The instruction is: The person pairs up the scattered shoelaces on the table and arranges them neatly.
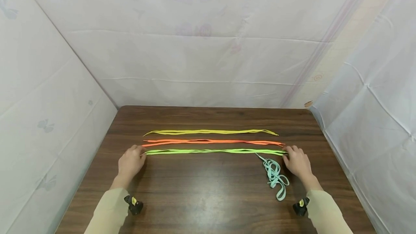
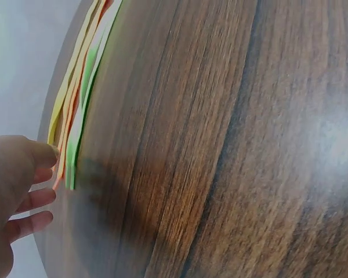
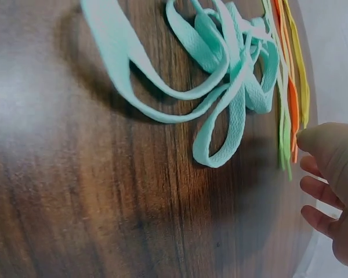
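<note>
Three shoelaces lie stretched side by side across the table: a yellow shoelace (image 1: 208, 131) farthest back, an orange shoelace (image 1: 208, 141) in the middle and a lime-green shoelace (image 1: 208, 151) nearest. At their left ends is my left hand (image 1: 131, 161), its fingers loosely bent and spread beside the orange and green ends. My right hand (image 1: 298, 161) is at the opposite ends, fingers relaxed. In both wrist views the green tips lie free on the wood, outside the fingers. A mint-green shoelace (image 1: 273, 172) lies in a loose tangle left of my right hand.
The dark wooden table (image 1: 195, 190) has its back edge against a pale hanging cloth (image 1: 195, 64). More cloth (image 1: 373, 118) hangs along the right side, and a white sheet (image 1: 48, 118) along the left. Small black devices (image 1: 134, 205) are on both wrists.
</note>
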`<state>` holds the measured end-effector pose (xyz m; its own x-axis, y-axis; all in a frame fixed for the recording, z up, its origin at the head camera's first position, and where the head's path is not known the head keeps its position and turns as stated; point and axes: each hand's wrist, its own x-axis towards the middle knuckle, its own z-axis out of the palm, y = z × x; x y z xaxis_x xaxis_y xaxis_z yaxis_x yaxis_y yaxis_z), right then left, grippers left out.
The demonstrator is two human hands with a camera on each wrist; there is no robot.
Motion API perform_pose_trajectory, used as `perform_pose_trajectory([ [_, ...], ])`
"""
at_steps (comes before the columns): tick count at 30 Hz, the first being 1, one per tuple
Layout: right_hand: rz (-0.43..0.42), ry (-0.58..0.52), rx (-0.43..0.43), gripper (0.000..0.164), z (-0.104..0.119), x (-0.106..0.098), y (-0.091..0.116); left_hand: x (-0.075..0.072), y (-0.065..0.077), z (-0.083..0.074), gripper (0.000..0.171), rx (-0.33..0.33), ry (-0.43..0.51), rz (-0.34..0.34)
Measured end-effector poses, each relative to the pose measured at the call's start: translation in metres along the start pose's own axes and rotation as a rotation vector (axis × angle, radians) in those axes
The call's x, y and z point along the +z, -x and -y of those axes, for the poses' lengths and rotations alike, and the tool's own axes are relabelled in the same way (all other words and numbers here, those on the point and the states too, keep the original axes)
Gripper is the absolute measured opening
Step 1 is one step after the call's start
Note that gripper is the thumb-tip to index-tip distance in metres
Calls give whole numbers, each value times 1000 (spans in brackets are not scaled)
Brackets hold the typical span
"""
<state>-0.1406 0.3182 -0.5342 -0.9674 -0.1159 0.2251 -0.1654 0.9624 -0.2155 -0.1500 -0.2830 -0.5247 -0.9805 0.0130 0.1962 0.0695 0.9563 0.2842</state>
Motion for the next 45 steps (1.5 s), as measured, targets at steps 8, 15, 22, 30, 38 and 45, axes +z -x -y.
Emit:
perform_pose_trajectory([
  [8,-3,-17,-35,25,16,-6,5,-3,2,-17,22,36,-13,-2],
  [15,3,-26,-91,19,36,-4,7,0,5,-36,25,95,-13,-28],
  [22,19,-5,-158,19,55,4,6,10,7,-54,25,151,-1,-55],
  [30,14,41,-179,19,64,19,4,16,9,-76,25,188,-2,-57],
  [38,19,68,-130,20,65,25,2,24,9,-91,20,224,10,-60],
  [45,38,31,-118,12,65,25,-1,28,10,-99,20,228,18,-38],
])
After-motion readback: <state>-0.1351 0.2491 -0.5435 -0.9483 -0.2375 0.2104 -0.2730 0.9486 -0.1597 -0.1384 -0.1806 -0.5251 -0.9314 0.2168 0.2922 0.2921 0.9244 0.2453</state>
